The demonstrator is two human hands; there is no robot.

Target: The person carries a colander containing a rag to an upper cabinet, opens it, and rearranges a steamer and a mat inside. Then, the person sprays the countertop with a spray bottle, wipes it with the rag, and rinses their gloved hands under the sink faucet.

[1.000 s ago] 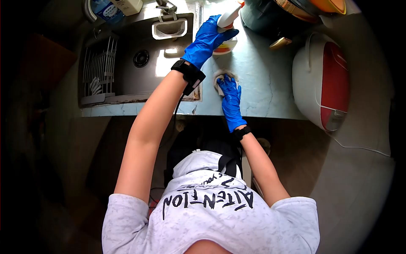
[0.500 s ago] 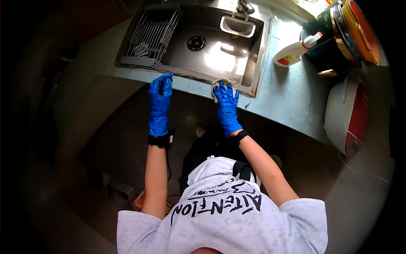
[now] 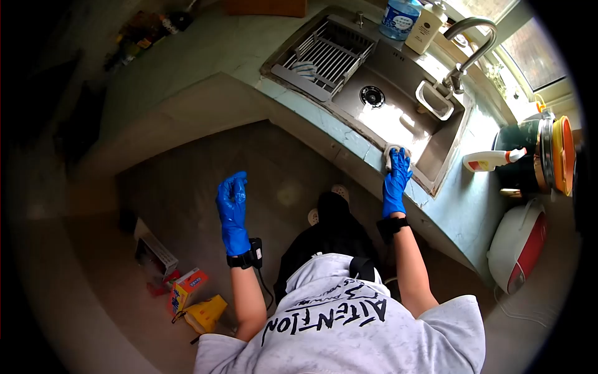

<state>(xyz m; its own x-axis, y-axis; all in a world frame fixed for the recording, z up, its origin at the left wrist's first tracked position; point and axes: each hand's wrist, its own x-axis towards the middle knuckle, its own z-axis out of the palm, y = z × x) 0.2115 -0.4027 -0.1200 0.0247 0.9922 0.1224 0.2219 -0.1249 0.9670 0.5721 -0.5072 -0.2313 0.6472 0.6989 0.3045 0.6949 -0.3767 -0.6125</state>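
My blue-gloved left grip (image 3: 232,209) hangs empty, half-curled, off the pale-blue marbled bench's (image 3: 460,209) front edge. My blue-gloved right grip (image 3: 397,187) presses a crumpled pale-grey cloth (image 3: 389,159) there, beside the steel sink (image 3: 443,132): apparently wiping; another stroke calls for flat, steady pressure.

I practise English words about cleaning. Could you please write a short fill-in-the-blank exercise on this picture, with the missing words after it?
The right hand and the left hand wear gloves coloured ____.
The hand touching the cloth is the ____ one.
The grey rack stands inside the ____.
The white appliance has a panel coloured ____.

Missing words: blue; right; sink; red.
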